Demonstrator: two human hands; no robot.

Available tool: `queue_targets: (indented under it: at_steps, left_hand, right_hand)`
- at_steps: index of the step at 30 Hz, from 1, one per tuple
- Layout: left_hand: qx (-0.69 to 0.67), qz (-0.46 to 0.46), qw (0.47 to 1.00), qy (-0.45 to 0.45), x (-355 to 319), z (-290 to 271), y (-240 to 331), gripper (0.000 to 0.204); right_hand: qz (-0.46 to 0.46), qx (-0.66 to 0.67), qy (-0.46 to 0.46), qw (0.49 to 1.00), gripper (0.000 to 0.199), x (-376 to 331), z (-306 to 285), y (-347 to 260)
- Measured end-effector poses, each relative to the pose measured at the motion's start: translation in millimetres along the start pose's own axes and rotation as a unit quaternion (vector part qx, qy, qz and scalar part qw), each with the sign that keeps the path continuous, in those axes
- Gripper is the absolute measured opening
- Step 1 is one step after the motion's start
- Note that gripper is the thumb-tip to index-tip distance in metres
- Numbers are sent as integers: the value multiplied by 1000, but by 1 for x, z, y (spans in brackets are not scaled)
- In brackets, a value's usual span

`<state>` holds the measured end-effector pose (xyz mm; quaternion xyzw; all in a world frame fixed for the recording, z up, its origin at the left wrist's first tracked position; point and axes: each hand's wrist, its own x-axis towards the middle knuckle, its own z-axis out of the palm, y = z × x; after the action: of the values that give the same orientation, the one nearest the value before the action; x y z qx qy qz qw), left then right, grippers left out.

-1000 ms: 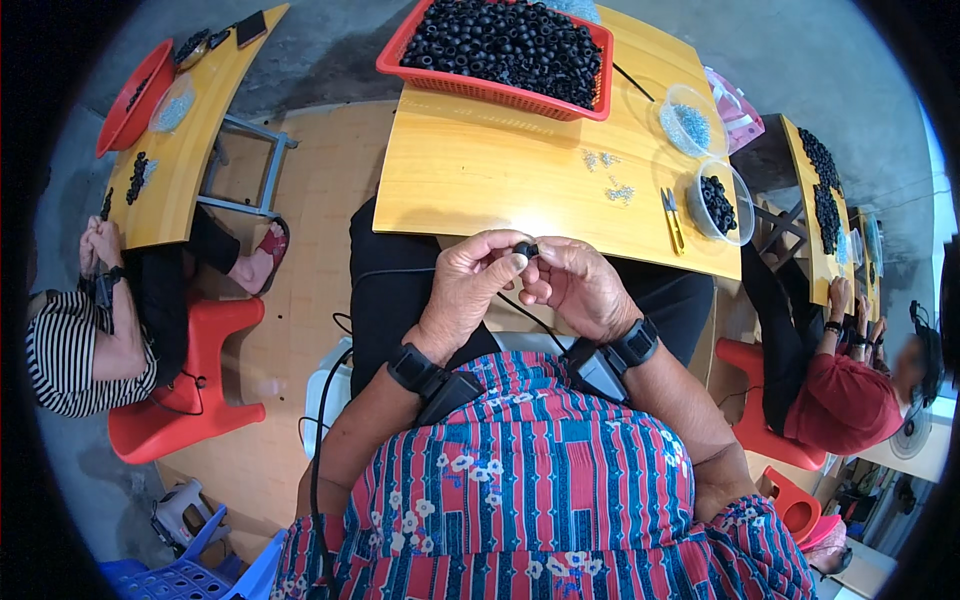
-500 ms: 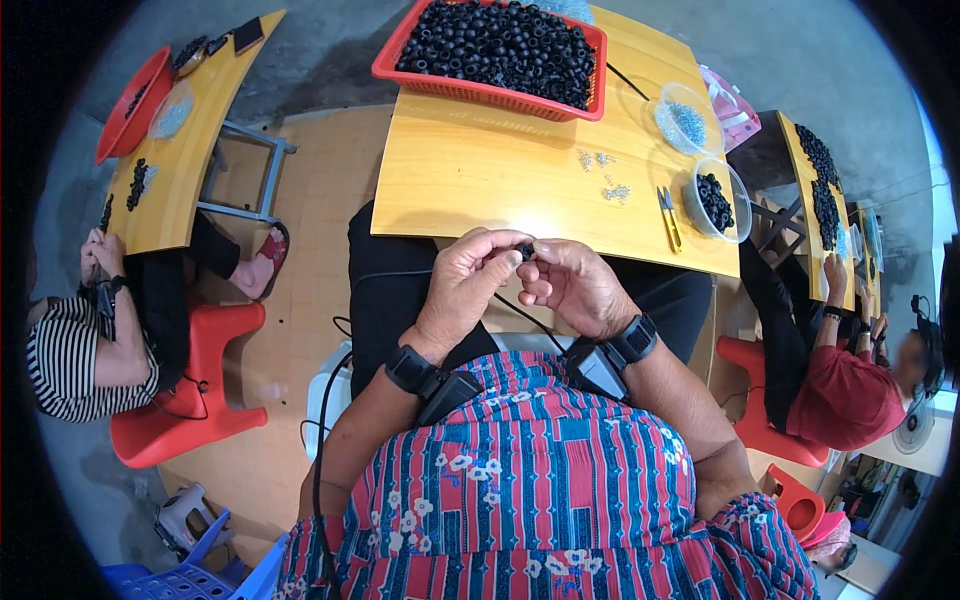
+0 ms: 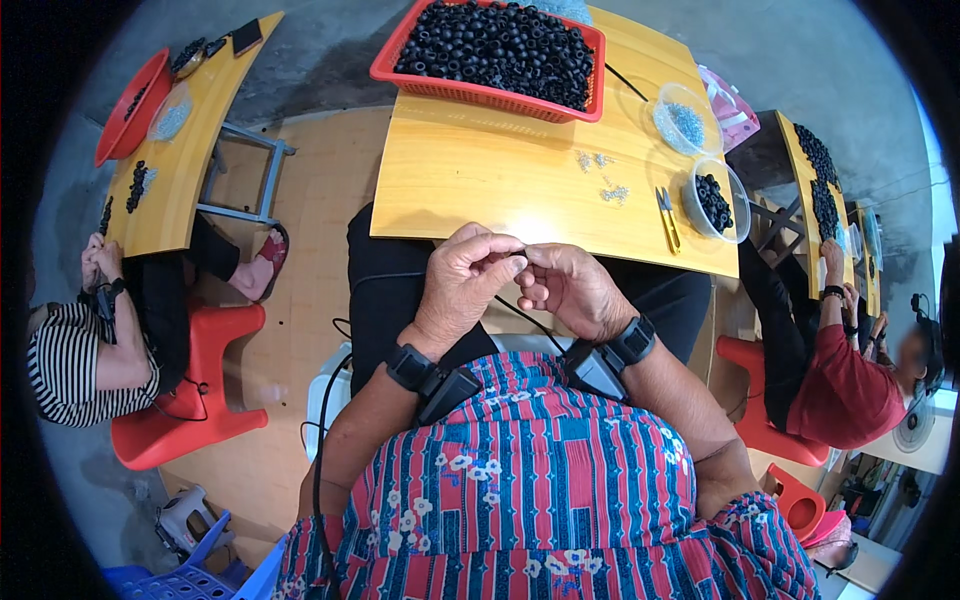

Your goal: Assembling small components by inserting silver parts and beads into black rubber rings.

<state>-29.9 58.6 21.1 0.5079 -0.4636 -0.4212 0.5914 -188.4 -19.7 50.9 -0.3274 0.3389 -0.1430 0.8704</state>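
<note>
My left hand (image 3: 466, 280) and my right hand (image 3: 566, 288) meet fingertip to fingertip just in front of the near edge of a yellow wooden table (image 3: 500, 185). Between the fingertips sits a small black bead (image 3: 521, 255), mostly hidden, with a thin black cord (image 3: 528, 320) running from it down toward my lap. Both wrists wear black bands with small black boxes. A red tray heaped with black beads (image 3: 495, 45) stands at the table's far side.
On the table lie small silver parts (image 3: 603, 180), yellow-handled scissors (image 3: 667, 215), a clear bowl of black beads (image 3: 714, 200) and a clear bowl of silver parts (image 3: 683, 118). Two other people sit on red chairs, at the left (image 3: 90, 340) and the right (image 3: 850, 370), at similar tables.
My hands have stayed close together at the table's edge; the fingertips have closed further over the bead, which now shows less than before.
</note>
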Motion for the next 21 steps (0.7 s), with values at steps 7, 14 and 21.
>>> queue_targets:
  at_steps: [7,14,21]
  left_hand:
    - [5,-3,1000,15,0,1,0,14]
    - [18,-5,1000,3,0,-1,0,14]
    - [-36,-37,998,-25,-1,1,0,23]
  right_hand:
    - [-19,-14,-14,1000,25,2,-3,1]
    - [-24,-15,-28,999,24,4,-6,2]
    - [6,76,-15,997,23,5,-9,1]
